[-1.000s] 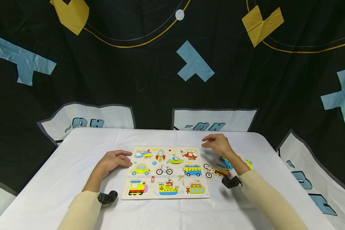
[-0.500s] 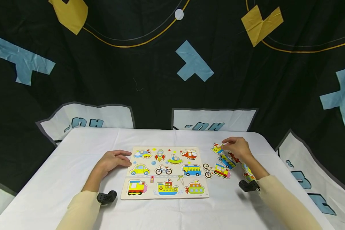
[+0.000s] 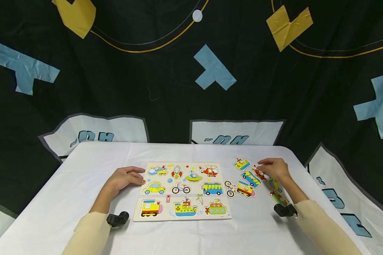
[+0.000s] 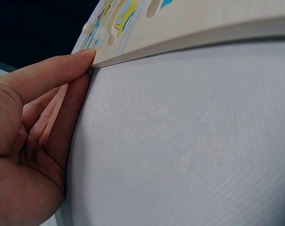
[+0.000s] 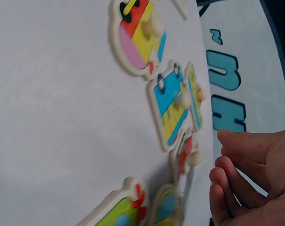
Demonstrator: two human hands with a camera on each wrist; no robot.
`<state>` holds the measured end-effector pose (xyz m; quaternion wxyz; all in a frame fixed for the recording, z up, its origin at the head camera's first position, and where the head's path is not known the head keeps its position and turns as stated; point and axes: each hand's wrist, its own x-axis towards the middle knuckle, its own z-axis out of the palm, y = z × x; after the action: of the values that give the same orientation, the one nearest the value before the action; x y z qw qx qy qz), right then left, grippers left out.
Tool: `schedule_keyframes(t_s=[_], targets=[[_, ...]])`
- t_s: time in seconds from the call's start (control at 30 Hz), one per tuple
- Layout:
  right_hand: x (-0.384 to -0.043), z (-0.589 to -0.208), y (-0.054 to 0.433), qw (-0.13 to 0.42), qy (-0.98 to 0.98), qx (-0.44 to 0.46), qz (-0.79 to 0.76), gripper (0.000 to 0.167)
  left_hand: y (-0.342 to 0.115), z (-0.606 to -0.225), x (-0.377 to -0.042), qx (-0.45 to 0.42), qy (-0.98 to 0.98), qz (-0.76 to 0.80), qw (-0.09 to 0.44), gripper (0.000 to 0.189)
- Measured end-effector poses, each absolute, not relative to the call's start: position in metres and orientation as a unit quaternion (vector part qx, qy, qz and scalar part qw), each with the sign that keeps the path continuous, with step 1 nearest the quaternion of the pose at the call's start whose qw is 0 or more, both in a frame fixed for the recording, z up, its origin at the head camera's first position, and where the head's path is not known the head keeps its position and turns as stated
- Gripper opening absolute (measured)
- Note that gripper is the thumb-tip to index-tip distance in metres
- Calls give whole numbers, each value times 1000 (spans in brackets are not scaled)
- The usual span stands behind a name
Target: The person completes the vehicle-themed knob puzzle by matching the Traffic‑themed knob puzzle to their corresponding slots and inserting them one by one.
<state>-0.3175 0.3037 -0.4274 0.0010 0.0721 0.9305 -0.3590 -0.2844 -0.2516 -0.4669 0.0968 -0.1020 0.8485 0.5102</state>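
Observation:
A wooden vehicle puzzle board [image 3: 191, 194] lies on the table; its plane, rocket and flying saucer carry knobs. My left hand [image 3: 122, 180] holds its left edge, and the left wrist view shows thumb and index finger [image 4: 55, 73] at the rim. To the right of the board, my right hand [image 3: 276, 169] is over the red helicopter piece [image 3: 260, 173], fingers loosely bent. In the right wrist view a gap separates those fingers [image 5: 241, 188] from the helicopter piece's knob, and nothing is between them. Part of the car piece [image 3: 274, 185] is hidden by the hand in the head view.
Other loose knobbed pieces lie around: a boat [image 3: 241, 164], a bus [image 3: 251, 179], a train [image 3: 246, 189], a bicycle [image 3: 230, 188] and a submarine [image 3: 279, 198]. White cloth covers the table [image 3: 178, 237]; a dark printed curtain [image 3: 166, 88] hangs behind it.
My right hand has moved rightward from above the board's far right corner, over the loose pieces, to the helicopter piece. The left hand stays at the board's edge.

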Motion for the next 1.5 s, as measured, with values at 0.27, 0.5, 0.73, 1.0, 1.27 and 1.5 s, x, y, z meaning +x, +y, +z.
schedule_keyframes(t_s=[0.27, 0.5, 0.73, 1.0, 1.27, 1.5], targets=[[-315, -436, 312, 26, 928, 89, -360, 43, -252, -467, -285, -103, 848, 511, 98, 58], [-317, -444, 312, 34, 929, 87, -358, 41, -252, -466, -282, -104, 848, 510, 95, 59], [-317, -451, 313, 32, 931, 84, -354, 39, -253, -466, -282, -98, 851, 507, 91, 59], [-316, -454, 312, 12, 931, 90, -354, 36, -251, -466, -283, -104, 850, 508, 93, 59], [-317, -453, 311, 11, 931, 97, -353, 33, -251, -467, -284, -103, 849, 509, 93, 58], [-318, -451, 311, 20, 930, 100, -353, 32, -251, -469, -285, -108, 850, 507, 92, 57]])
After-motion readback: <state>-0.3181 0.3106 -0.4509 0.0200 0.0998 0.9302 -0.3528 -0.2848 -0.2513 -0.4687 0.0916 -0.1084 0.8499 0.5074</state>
